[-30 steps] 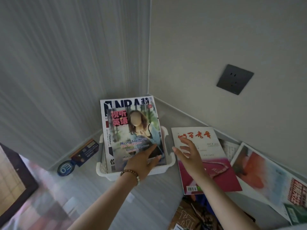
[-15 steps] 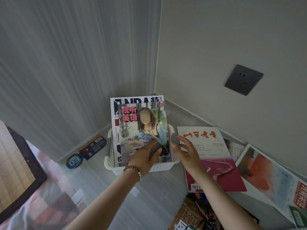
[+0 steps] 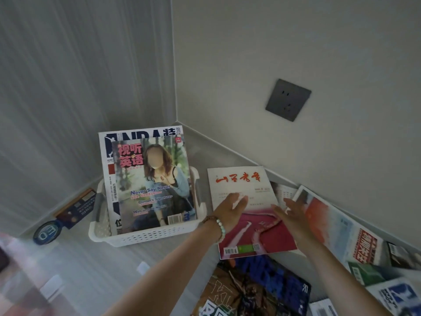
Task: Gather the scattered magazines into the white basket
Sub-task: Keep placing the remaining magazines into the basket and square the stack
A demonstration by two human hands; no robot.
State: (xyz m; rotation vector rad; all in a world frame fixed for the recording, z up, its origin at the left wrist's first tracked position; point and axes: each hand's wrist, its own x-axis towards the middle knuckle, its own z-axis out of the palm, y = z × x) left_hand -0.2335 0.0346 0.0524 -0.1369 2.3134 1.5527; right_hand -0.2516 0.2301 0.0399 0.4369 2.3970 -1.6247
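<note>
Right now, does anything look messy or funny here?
Yes. The red-and-white magazine, the orange-and-white magazine and a dark magazine lie crooked, partly overlapping, right of the white basket. The NBA magazine and the English magazine inside it poke far above its rim.

I see the white basket (image 3: 145,236) sitting flat. Two magazines stand up in it and lean back: a girl magazine (image 3: 155,185) in front and a bigger NBA magazine (image 3: 108,179) behind. At the basket's 3 o'clock a red and white magazine (image 3: 241,185) lies flat. At that one's 6 o'clock, closer to me, lies a dark magazine (image 3: 262,288). At its 3 o'clock lies an orange magazine (image 3: 330,224).
</note>
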